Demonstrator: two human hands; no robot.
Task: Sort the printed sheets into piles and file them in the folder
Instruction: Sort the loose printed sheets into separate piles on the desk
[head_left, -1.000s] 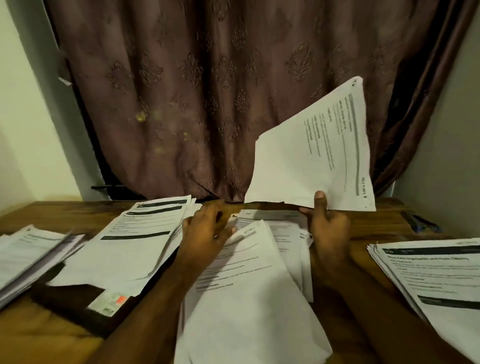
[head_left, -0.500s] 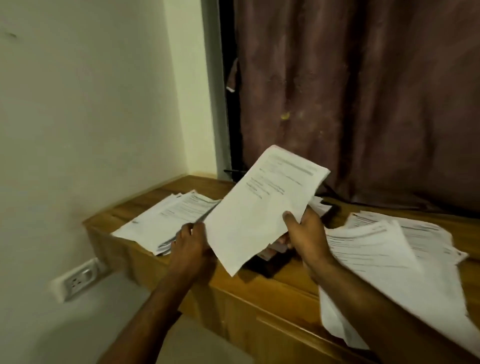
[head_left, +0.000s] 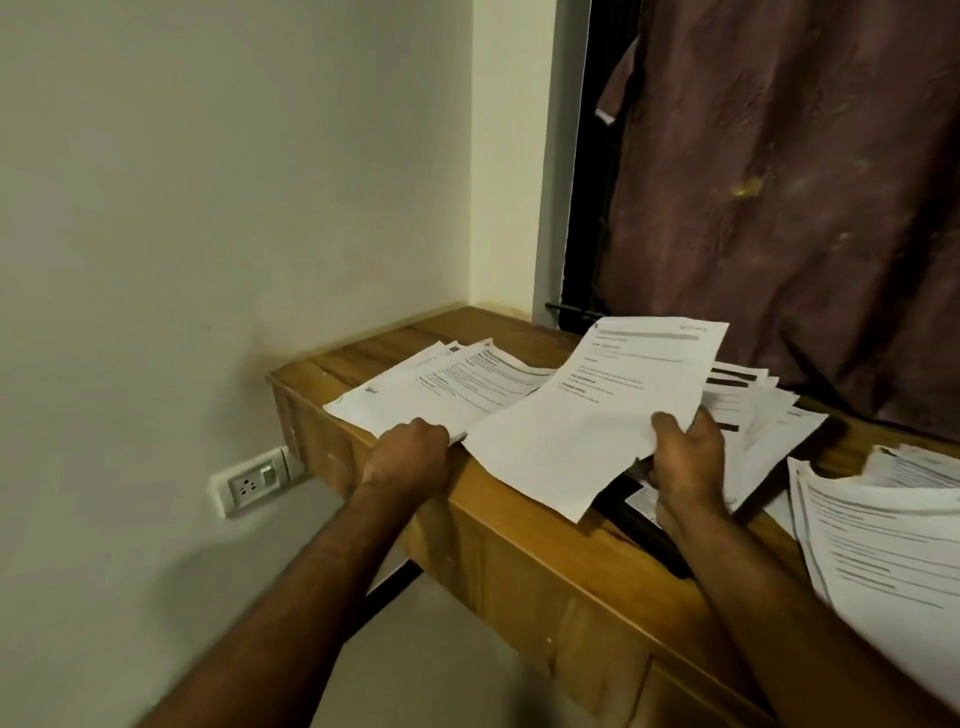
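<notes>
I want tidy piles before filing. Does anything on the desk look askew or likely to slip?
Yes. The right-hand pile is fanned out and overhangs the desk's front edge, so it may slide off. The middle pile is splayed too. The right hand holds one sheet above the desk.

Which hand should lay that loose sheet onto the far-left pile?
Right, probably. The right hand already pinches the loose sheet above the far-left pile; the left hand grips that pile's near edge, steadying it.
</notes>
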